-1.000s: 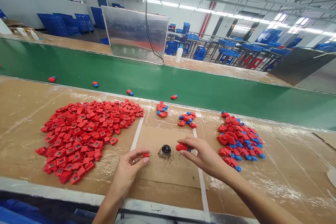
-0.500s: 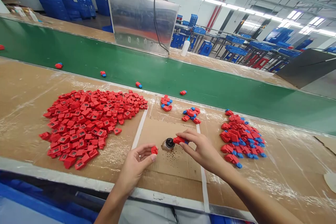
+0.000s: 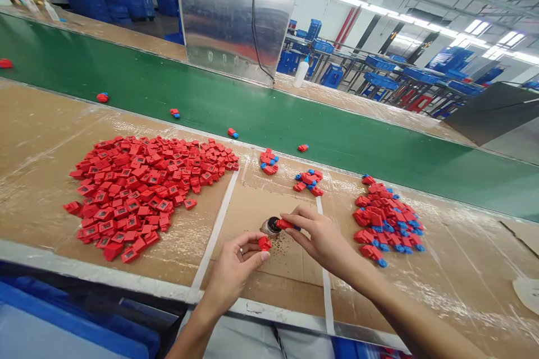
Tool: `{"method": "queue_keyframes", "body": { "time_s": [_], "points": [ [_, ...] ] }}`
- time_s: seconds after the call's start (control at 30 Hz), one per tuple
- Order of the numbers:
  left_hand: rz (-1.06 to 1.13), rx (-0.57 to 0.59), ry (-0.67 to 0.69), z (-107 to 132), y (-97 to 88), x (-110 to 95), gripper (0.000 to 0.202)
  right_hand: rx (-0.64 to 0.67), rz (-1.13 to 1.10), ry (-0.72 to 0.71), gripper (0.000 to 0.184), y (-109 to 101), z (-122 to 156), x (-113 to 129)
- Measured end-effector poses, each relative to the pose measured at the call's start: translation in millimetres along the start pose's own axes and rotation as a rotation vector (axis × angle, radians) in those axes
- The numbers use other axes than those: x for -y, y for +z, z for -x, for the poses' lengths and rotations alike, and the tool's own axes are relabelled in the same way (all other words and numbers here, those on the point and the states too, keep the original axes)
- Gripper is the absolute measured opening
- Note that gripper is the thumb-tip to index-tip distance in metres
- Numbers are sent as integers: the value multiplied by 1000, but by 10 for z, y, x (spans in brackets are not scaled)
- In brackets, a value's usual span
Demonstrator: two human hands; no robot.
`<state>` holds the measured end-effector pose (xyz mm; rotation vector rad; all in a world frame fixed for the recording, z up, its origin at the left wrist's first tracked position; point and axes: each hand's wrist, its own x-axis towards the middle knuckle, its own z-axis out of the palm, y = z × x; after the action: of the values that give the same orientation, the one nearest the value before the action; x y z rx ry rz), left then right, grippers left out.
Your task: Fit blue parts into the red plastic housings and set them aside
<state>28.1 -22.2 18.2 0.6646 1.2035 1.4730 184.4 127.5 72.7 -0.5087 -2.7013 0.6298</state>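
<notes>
My left hand (image 3: 236, 263) pinches a small red plastic cap (image 3: 265, 243) just above the cardboard mat (image 3: 261, 207). My right hand (image 3: 320, 235) grips a red piece with a blue end (image 3: 286, 225), its tip held over a small dark round pot (image 3: 270, 226) that sits on the mat. Fine dark grains lie scattered around the pot. A large heap of red caps (image 3: 143, 185) lies to the left. A heap of red-and-blue pieces (image 3: 385, 219) lies to the right of my right hand.
Two small clusters of red-and-blue pieces (image 3: 268, 160) (image 3: 309, 180) sit near the bench's far edge. Beyond runs a green conveyor belt (image 3: 252, 112) carrying several single pieces. A metal panel (image 3: 231, 28) and a white bottle (image 3: 299, 74) stand behind it. The bench's front edge is close to me.
My left hand has carried the red cap rightward, nearer the pot. My right hand has brought its red-and-blue piece left onto the pot. The view has shifted slightly.
</notes>
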Motion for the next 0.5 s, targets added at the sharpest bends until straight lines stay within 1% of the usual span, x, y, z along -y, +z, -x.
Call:
{"method": "queue_keyframes", "body": {
  "time_s": [0.2,0.3,0.5],
  "points": [
    [-40,-13,25,-8,-8,58,28,-71,-19,-8,23,-77,-37,74],
    [-39,-12,22,-14,-19,100,26,-54,-99,-6,23,-80,-1,156],
    [-58,56,4,4,-5,101,26,-11,-229,9,25,22,111,264]
  ]
}}
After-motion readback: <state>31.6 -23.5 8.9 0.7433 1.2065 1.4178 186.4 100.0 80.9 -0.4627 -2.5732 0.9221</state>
